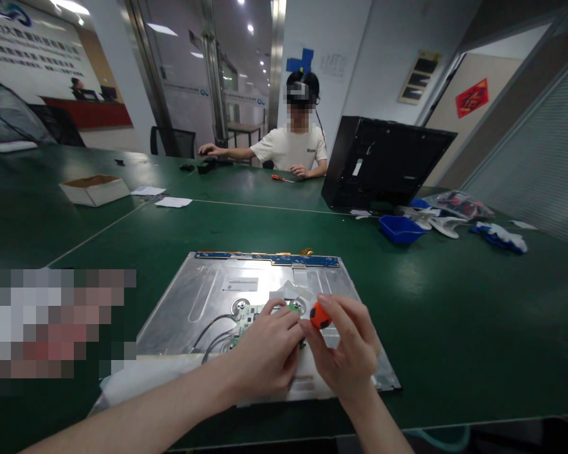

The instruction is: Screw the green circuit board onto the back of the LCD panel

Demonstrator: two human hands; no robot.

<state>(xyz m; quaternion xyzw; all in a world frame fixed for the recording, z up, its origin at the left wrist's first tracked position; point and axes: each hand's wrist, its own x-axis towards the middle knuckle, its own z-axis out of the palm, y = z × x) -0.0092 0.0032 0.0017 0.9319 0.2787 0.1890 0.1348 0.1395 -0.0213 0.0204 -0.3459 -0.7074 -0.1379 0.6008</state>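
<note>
A silver metal panel [208,284] lies flat on the green table, with a blue circuit strip [269,258] along its far edge. Over its middle sits a green circuit board [247,315] with dark cables running off to the left. My right hand [348,343] pinches an orange and black screwdriver handle [320,316] between thumb and fingertips; the shaft is hidden. Beside it, my left hand [272,340] rests over the board with curled fingers, close to the right fingertips. What the left fingers hold, if anything, is hidden. White film [156,375] covers the panel's near left part.
A large black monitor housing [383,164] stands at the back right, near a blue tray [401,229] and gloves [499,236]. Across the table [454,302] sits a person in a white shirt, with another screwdriver [280,178] nearby. An open box [94,191] stands at the left.
</note>
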